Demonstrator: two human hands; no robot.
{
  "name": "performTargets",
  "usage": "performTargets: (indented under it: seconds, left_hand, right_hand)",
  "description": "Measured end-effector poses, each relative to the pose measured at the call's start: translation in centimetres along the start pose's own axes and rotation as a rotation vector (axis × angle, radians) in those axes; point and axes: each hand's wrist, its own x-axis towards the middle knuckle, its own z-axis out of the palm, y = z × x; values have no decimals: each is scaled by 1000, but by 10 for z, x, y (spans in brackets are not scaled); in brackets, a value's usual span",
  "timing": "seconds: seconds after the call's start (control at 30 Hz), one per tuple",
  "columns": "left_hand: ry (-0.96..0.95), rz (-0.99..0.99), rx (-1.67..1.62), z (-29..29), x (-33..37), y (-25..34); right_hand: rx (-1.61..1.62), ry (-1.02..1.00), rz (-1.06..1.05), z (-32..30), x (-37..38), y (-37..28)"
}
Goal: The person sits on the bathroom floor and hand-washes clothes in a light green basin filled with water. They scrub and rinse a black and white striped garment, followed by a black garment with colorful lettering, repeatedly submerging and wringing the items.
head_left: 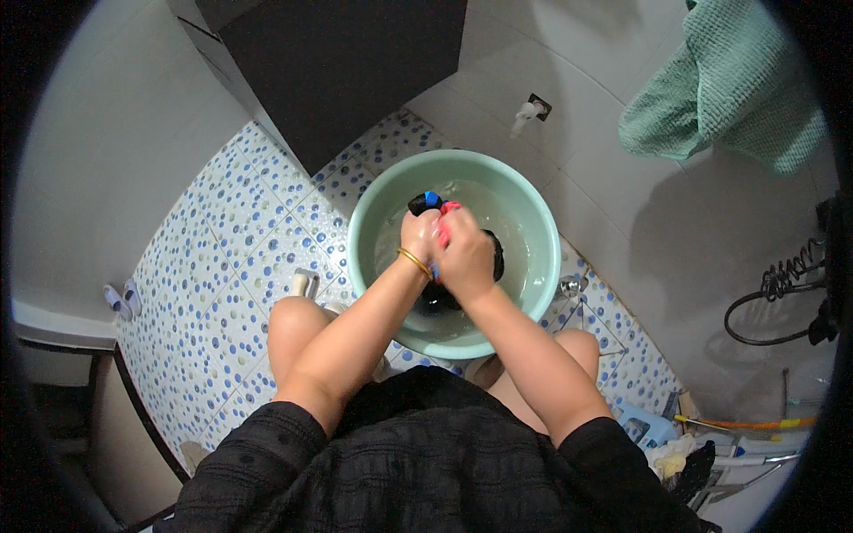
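Note:
A round pale green basin (364, 200) of cloudy water stands on the floor in front of me. Both my hands are together over its middle, closed on a wet black garment (418, 204) with bright pink and blue parts. My left hand (419, 234), with a gold bangle at its wrist, grips the cloth on the left. Pressed against it from the right, my right hand (467, 253) is slightly blurred and has pink cloth at its fingers. More dark cloth lies in the water below my hands; my wrists partly hide it. The garment's kind cannot be made out.
A dark cabinet (346, 71) stands beyond the basin on the left. A green towel (711, 98) hangs at the far right, near a pipe fitting (530, 112) in the wall. A round metal fitting (571, 286) sits beside the basin. Cleaning items, including a blue container (647, 426), crowd the lower right.

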Motion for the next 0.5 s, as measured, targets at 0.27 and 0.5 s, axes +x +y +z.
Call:
performTargets:
  seconds: [0.27, 0.5]
  left_hand:
    - [-565, -262, -342, 2, -27, 56]
    - [-587, 32, 349, -21, -12, 77]
  right_hand:
    - [888, 110, 751, -17, 29, 67]
    - [1253, -101, 552, -65, 41, 51]
